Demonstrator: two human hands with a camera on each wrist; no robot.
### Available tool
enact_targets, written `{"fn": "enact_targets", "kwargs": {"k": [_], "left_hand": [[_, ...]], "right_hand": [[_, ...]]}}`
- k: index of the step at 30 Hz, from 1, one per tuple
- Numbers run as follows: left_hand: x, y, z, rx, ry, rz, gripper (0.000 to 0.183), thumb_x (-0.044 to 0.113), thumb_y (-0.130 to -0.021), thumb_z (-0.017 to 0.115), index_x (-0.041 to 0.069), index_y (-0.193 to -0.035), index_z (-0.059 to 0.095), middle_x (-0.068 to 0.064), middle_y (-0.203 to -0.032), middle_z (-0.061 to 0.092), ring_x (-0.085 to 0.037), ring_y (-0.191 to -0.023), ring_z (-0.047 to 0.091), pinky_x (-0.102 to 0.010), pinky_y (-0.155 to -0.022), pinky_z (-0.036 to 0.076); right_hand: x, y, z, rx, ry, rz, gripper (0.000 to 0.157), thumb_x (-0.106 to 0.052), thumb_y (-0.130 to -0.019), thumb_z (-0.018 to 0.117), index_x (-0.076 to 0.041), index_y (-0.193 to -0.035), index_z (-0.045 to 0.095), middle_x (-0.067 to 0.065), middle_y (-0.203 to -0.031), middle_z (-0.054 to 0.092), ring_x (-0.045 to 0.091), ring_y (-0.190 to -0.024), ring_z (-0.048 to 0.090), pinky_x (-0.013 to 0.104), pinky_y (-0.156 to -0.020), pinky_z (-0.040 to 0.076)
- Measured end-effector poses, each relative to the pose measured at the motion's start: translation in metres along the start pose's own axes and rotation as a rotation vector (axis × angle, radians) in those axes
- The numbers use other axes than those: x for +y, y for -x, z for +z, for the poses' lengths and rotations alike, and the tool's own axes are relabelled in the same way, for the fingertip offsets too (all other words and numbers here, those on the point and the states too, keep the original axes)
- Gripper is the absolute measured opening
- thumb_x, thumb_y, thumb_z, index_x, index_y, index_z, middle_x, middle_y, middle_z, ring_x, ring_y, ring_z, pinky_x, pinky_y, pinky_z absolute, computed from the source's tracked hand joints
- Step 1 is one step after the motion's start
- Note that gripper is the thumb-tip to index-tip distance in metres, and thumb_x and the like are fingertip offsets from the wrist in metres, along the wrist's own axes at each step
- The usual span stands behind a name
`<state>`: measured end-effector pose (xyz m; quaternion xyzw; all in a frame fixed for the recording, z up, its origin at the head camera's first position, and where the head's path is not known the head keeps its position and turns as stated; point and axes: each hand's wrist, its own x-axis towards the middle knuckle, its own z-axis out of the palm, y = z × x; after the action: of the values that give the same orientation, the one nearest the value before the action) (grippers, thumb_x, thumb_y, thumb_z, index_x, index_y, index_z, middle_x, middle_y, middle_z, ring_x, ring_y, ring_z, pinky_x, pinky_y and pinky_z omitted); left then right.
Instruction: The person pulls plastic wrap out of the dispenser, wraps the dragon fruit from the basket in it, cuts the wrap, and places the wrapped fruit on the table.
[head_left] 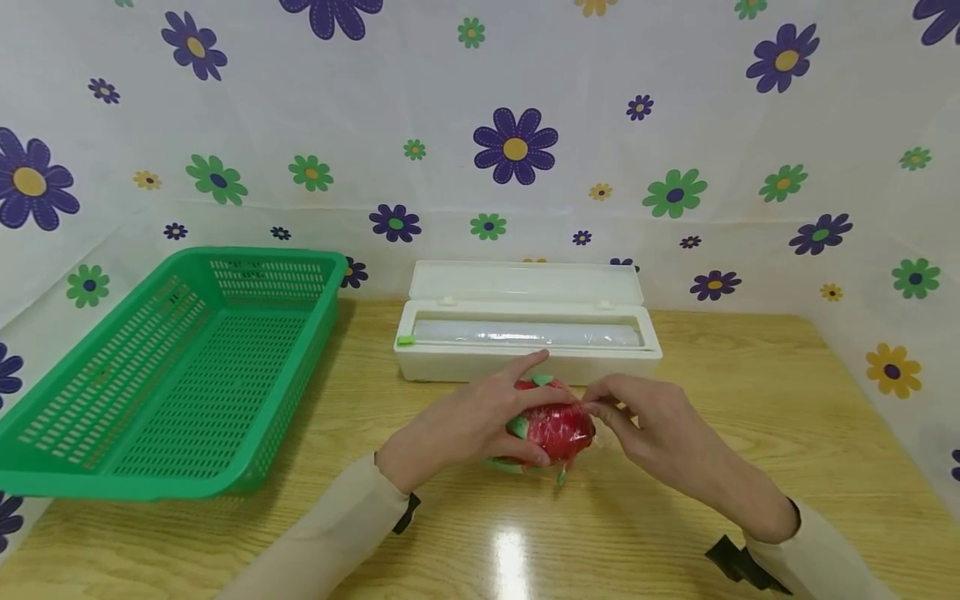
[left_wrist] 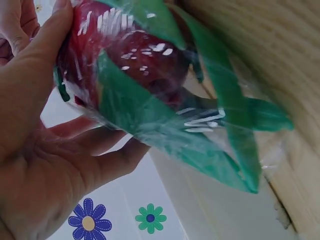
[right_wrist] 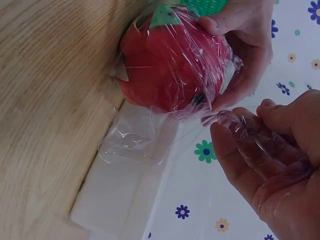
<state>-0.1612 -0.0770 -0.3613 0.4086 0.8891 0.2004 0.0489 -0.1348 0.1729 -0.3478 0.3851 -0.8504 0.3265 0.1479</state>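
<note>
A red dragon fruit (head_left: 558, 429) with green leafy scales sits low over the table in front of the box, covered in clear cling film (right_wrist: 131, 140). My left hand (head_left: 480, 412) grips it from the left, thumb on the near side and fingers over the top. In the left wrist view, film stretches shiny over the green scales (left_wrist: 135, 102). At the fruit's right end, my right hand (head_left: 660, 417) pinches a gathered end of the film, drawn out toward me. The right wrist view shows crumpled film lying across those fingers (right_wrist: 232, 162), with a loose flap hanging below the fruit.
Behind the hands stands a white cling film box (head_left: 525, 367), lid raised, with a film roll (head_left: 525, 333) inside and a small green tab at its left end. A green plastic basket (head_left: 300, 400) occupies the left of the wooden table (head_left: 750, 367). Flower-patterned cloth hangs behind.
</note>
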Motion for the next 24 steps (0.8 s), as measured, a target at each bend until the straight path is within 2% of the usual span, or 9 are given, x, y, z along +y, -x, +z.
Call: {"fn": "enact_targets", "kwargs": {"k": [6, 9, 13, 14, 19, 21, 24], "left_hand": [[-0.002, 0.001, 0.003, 0.029, -0.012, 0.019, 0.071, 0.052, -0.082, 0.079, 0.033, -0.145, 0.054, -0.015, -0.161, 0.039, -0.035, -0.141, 0.052, -0.046, -0.106, 0.053], [-0.002, 0.001, 0.003, 0.026, -0.024, -0.002, 0.071, 0.054, -0.082, 0.079, 0.033, -0.145, 0.055, -0.014, -0.162, 0.04, -0.032, -0.138, 0.055, -0.044, -0.105, 0.054], [-0.002, 0.002, 0.003, 0.03, -0.045, -0.024, 0.073, 0.057, -0.081, 0.079, 0.031, -0.145, 0.057, -0.013, -0.16, 0.042, -0.03, -0.135, 0.057, -0.042, -0.104, 0.054], [-0.002, 0.002, 0.004, 0.034, -0.049, -0.023, 0.073, 0.057, -0.081, 0.079, 0.031, -0.145, 0.057, -0.012, -0.16, 0.043, -0.029, -0.134, 0.058, -0.042, -0.104, 0.055], [-0.001, 0.002, 0.005, 0.063, -0.029, 0.001, 0.072, 0.054, -0.08, 0.082, 0.027, -0.141, 0.057, -0.005, -0.15, 0.052, -0.019, -0.125, 0.061, -0.035, -0.101, 0.056], [-0.001, 0.002, 0.006, 0.077, -0.005, -0.003, 0.074, 0.052, -0.078, 0.084, 0.023, -0.139, 0.053, -0.002, -0.142, 0.057, -0.015, -0.118, 0.063, -0.032, -0.097, 0.057], [0.0, 0.003, 0.006, 0.085, 0.038, -0.049, 0.081, 0.05, -0.075, 0.087, 0.018, -0.138, 0.046, 0.0, -0.132, 0.06, -0.011, -0.11, 0.063, -0.028, -0.093, 0.058]], "right_hand": [[0.001, 0.005, 0.003, 0.0, -0.049, -0.001, 0.02, 0.011, -0.085, 0.073, -0.006, -0.095, 0.071, 0.0, -0.088, 0.075, 0.002, -0.075, 0.068, 0.015, -0.066, 0.057], [-0.001, 0.007, 0.006, -0.008, -0.069, -0.002, 0.02, 0.012, -0.086, 0.072, -0.006, -0.096, 0.071, 0.001, -0.088, 0.075, 0.006, -0.075, 0.069, 0.016, -0.067, 0.057], [-0.005, 0.012, 0.013, 0.004, -0.065, -0.048, 0.021, 0.012, -0.083, 0.075, -0.005, -0.095, 0.07, 0.001, -0.089, 0.073, 0.007, -0.075, 0.067, 0.011, -0.068, 0.053], [-0.005, 0.014, 0.015, 0.018, -0.053, -0.07, 0.016, 0.008, -0.086, 0.075, -0.005, -0.095, 0.071, 0.001, -0.09, 0.072, 0.007, -0.076, 0.066, 0.01, -0.069, 0.052], [-0.007, 0.021, 0.027, 0.073, 0.09, -0.162, 0.023, 0.008, -0.077, 0.082, -0.005, -0.093, 0.074, -0.002, -0.092, 0.068, 0.011, -0.086, 0.061, 0.015, -0.076, 0.054], [-0.009, 0.022, 0.03, 0.074, 0.147, -0.172, 0.032, 0.012, -0.069, 0.085, -0.006, -0.094, 0.077, -0.002, -0.093, 0.068, 0.013, -0.089, 0.06, 0.02, -0.077, 0.056], [-0.01, 0.023, 0.033, 0.055, 0.194, -0.162, 0.032, 0.01, -0.069, 0.086, -0.006, -0.095, 0.078, -0.002, -0.095, 0.068, 0.014, -0.092, 0.059, 0.023, -0.076, 0.058]]}}
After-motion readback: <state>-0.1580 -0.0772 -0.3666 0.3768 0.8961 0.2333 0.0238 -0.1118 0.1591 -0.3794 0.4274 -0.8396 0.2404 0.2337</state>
